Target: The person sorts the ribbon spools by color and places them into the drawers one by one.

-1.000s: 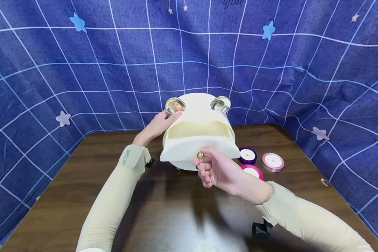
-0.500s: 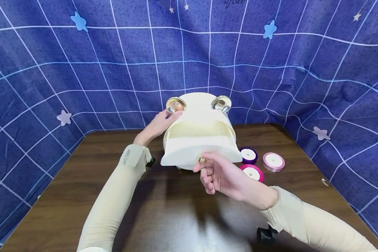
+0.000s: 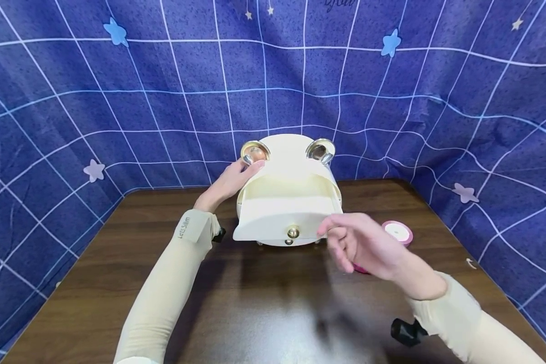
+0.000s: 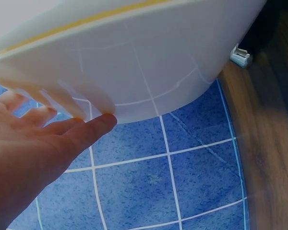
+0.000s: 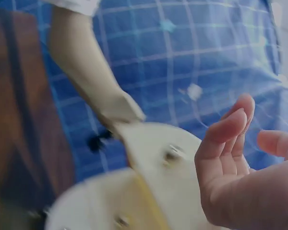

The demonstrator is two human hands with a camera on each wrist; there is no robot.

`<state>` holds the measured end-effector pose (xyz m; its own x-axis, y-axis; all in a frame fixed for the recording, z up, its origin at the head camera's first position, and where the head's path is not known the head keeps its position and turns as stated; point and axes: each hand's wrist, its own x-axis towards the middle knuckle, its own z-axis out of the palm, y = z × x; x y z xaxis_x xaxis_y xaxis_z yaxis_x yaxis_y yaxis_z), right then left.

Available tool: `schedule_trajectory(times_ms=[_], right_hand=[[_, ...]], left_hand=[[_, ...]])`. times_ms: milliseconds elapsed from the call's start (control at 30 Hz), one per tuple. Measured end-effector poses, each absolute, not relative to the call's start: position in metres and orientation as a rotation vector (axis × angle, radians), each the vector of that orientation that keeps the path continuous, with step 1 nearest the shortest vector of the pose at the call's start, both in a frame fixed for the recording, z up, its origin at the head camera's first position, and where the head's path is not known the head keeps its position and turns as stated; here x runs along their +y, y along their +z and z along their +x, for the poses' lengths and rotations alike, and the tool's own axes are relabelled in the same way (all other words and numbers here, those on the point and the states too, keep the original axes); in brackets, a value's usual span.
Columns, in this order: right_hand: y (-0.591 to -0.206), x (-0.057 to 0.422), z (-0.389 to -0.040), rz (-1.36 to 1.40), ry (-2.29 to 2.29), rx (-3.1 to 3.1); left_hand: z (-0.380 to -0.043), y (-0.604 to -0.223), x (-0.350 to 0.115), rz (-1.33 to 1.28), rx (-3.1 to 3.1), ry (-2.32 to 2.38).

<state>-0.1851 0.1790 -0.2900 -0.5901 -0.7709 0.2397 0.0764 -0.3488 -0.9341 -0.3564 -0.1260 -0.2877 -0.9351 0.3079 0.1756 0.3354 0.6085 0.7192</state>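
Note:
A white rounded cabinet (image 3: 287,146) with two shiny metal cups like ears stands at the middle of the table's back. Its upper drawer (image 3: 259,227) is pulled out, with a round gold knob (image 3: 293,232) on the front; the part of the inside that shows holds nothing. My left hand (image 3: 229,183) rests on the cabinet's left side, and in the left wrist view its fingertips (image 4: 103,122) touch the white wall. Off to the right of the knob, my right hand (image 3: 368,245) holds nothing. Its fingers are loosely bent, partly covering the drawer's right corner.
A pink ribbon spool (image 3: 398,232) lies right of the cabinet. Only an edge of a magenta spool (image 3: 360,269) shows under my right hand. A second, lower knob (image 3: 288,242) sits below the drawer. Behind the wooden table (image 3: 164,242) hangs a blue curtain (image 3: 186,111).
The drawer has come further out toward me. My right hand has let go of its knob and moved right, now hiding the purple spool. My left hand has stayed on the cabinet.

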Motion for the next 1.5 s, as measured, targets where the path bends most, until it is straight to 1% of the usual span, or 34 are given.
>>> schedule_trajectory(times_ms=[100, 167, 300, 400, 500, 600, 700, 833, 1000, 1200, 1500], right_hand=[[-0.285, 0.202, -0.2, -1.029, -2.072, 1.223], [-0.283, 0.217, -0.215, -1.014, -2.149, 1.248], [-0.291, 0.242, -0.252, -0.776, -2.267, 1.516], [-0.309, 0.254, -0.279, -0.559, -2.234, 1.862], [-0.333, 0.261, -0.3, -0.405, -1.927, 2.383], [-0.356, 0.263, -0.313, -0.411, -1.383, 2.826], [-0.374, 0.262, -0.318, -0.483, -0.87, 3.046], [-0.389, 0.259, -0.322, -0.444, -0.537, 3.089], [-0.399, 0.255, -0.324, -0.362, -0.426, 3.074], [-0.401, 0.252, -0.324, -0.344, -0.414, 3.092], [-0.379, 0.254, -0.311, -0.541, -0.475, 3.207]], left_hand=[[-0.356, -0.287, -0.126, -0.554, -2.786, -1.251], [-0.357, -0.286, -0.127, -0.549, -2.784, -1.25], [-0.359, -0.285, -0.129, -0.54, -2.778, -1.245], [-0.36, -0.285, -0.129, -0.538, -2.778, -1.263], [-0.36, -0.285, -0.129, -0.538, -2.779, -1.265], [-0.359, -0.285, -0.128, -0.557, -2.771, -1.266], [-0.358, -0.286, -0.127, -0.576, -2.769, -1.274], [-0.358, -0.287, -0.126, -0.576, -2.771, -1.286], [-0.358, -0.287, -0.124, -0.569, -2.772, -1.272], [-0.356, -0.289, -0.125, -0.554, -2.779, -1.277], [-0.357, -0.29, -0.127, -0.545, -2.78, -1.269]])
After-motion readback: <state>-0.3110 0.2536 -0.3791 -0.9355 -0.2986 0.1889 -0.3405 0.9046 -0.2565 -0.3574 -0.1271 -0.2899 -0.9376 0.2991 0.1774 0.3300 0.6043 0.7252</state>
